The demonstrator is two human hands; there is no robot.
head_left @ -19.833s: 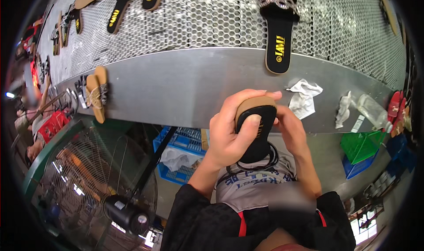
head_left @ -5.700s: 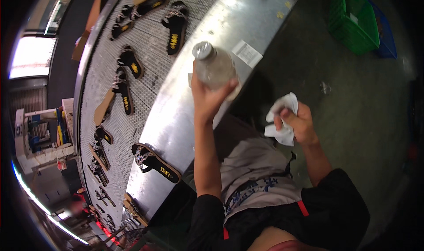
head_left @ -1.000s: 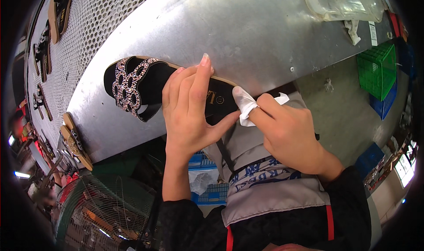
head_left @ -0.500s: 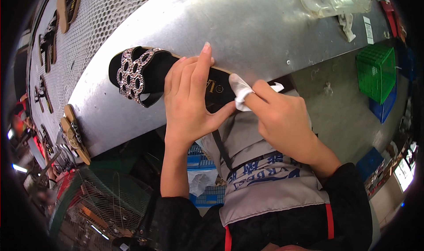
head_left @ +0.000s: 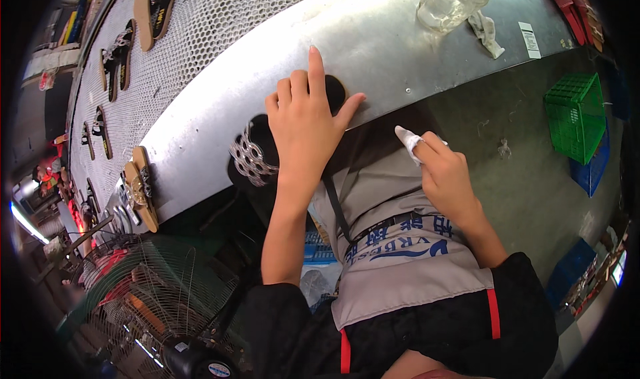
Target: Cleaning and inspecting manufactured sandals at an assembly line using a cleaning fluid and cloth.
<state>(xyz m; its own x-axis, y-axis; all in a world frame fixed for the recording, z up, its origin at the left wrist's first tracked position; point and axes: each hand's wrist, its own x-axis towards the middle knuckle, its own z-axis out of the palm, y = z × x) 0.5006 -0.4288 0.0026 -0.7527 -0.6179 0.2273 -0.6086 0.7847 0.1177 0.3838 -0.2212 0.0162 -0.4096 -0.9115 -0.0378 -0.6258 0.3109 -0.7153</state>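
Observation:
My left hand (head_left: pixel 308 120) lies over a black sandal (head_left: pixel 257 154) with a silver chain-pattern strap, holding it at the near edge of the metal bench (head_left: pixel 373 39). The sandal's strap end hangs over the bench edge, and its heel end shows past my fingers. My right hand (head_left: pixel 448 176) is off to the right, apart from the sandal, above my grey apron. A small white cloth (head_left: pixel 408 139) is wrapped round its fingertip and pinched there.
A clear glass bottle (head_left: pixel 451 2) and a crumpled white rag (head_left: pixel 485 31) sit on the bench at the far right. Several sandals (head_left: pixel 141 187) lie on the perforated belt (head_left: pixel 200 39). A green crate (head_left: pixel 577 116) stands on the floor, a fan (head_left: pixel 157 306) at lower left.
My right hand with the cloth has pulled off the sandal toward my body. My left hand has turned the sandal and laid it on the bench edge.

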